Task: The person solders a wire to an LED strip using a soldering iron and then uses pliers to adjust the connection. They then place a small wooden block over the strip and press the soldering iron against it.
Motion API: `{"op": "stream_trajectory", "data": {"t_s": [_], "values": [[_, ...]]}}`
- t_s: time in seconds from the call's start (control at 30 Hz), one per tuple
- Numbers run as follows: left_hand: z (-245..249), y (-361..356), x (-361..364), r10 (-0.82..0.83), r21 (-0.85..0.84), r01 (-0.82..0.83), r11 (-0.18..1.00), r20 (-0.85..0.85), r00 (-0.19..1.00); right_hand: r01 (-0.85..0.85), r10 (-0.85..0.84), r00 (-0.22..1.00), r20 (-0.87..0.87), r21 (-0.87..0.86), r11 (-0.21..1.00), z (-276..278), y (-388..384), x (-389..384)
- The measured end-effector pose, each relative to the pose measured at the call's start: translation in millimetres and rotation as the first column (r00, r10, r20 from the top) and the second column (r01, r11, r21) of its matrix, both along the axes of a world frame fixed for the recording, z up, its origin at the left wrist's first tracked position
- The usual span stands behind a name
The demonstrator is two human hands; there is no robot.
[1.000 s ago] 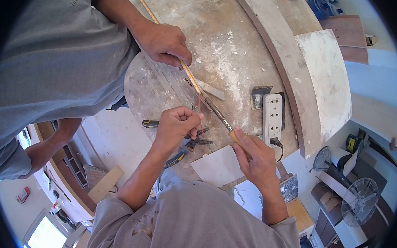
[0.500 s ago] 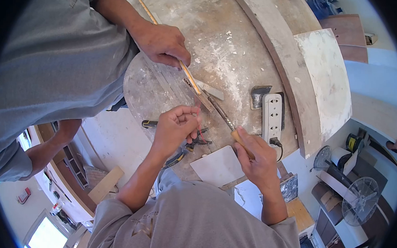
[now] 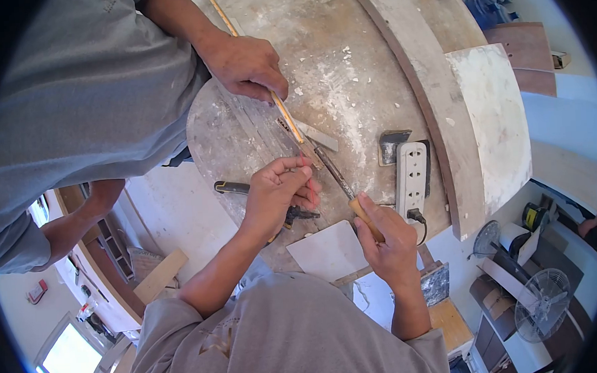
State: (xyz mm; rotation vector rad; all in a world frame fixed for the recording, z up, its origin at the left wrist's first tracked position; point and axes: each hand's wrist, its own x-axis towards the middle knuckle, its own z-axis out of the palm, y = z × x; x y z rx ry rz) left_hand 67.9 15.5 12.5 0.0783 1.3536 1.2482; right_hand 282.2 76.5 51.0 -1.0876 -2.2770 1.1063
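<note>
My right hand (image 3: 390, 232) is wrapped round the wooden handle of a soldering iron (image 3: 336, 176), whose metal shaft slants up and left toward the middle of the table. My left hand (image 3: 272, 196) pinches a thin red wire (image 3: 310, 183) near the iron's tip. Above both, a co-worker's hand (image 3: 248, 69) presses a narrow strip with a yellow face (image 3: 286, 114), and the strip's lower end lies right by the iron's tip. A small flat offcut (image 3: 319, 135) lies under that end. Below my left hand, a dark tool (image 3: 303, 214) is partly hidden.
A white power strip (image 3: 411, 174) with a black plug stands on the right of the round table (image 3: 344, 22), beside a dark square pad (image 3: 392, 146). A white board (image 3: 325, 251) lies at the near edge. A tool with a black and yellow handle (image 3: 231, 187) lies left. A curved panel (image 3: 414, 79) borders the right.
My left hand has moved right and slightly up with the red wire, closer to the strip's end and the iron's tip. My right hand and the co-worker's hand have barely moved.
</note>
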Motion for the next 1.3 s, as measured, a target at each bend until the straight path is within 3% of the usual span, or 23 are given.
{"op": "stream_trajectory", "data": {"t_s": [1.3], "values": [[2.6, 9.0, -16.5, -0.061, -0.055, 0.058, 0.997, -0.045, 0.997, -0.013, 0.015, 0.999, 0.029, -0.081, 0.997, -4.9, -4.4, -3.3]]}}
